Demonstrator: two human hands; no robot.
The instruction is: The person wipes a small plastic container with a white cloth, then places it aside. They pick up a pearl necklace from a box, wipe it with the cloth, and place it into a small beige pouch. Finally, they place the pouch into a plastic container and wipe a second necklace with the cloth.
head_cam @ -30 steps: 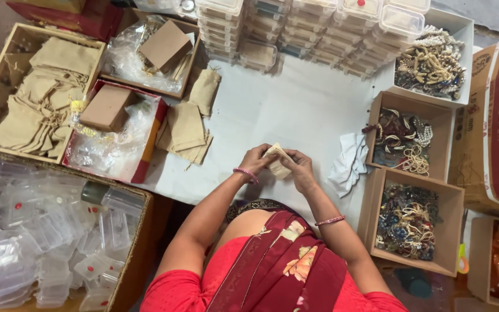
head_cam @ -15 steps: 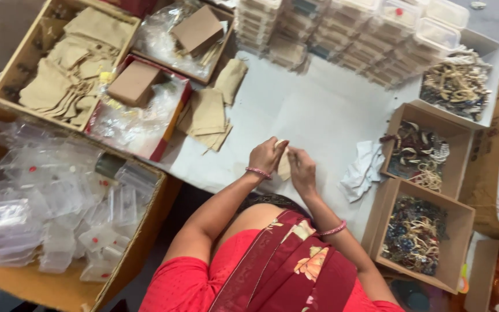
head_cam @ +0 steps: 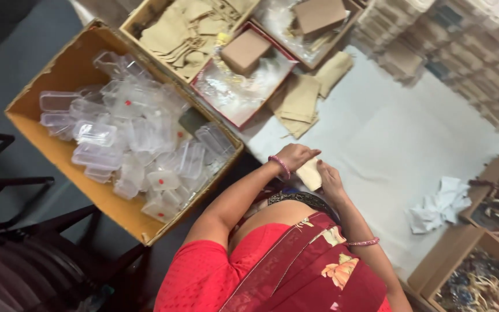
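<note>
Both of my hands hold a small beige cloth pouch (head_cam: pixel 310 173) just above the near edge of the white table sheet (head_cam: pixel 399 133). My left hand (head_cam: pixel 295 156) covers its upper left side, fingers curled over it. My right hand (head_cam: pixel 330 176) pinches its right edge. Each wrist wears a pink bangle. A short stack of flat beige pouches (head_cam: pixel 298 104) lies on the sheet a little beyond my left hand.
A big cardboard box of clear plastic cases (head_cam: pixel 128 133) sits at my left. Behind it are a tray of beige pouches (head_cam: pixel 186 29) and a red box with a brown carton (head_cam: pixel 244 69). A white crumpled cloth (head_cam: pixel 440 205) and boxes of jewellery (head_cam: pixel 480 283) lie right.
My view has swung left and tilted, bringing the box of plastic cases to the middle. My hands have drawn the pouch closer to my body and the table's near edge.
</note>
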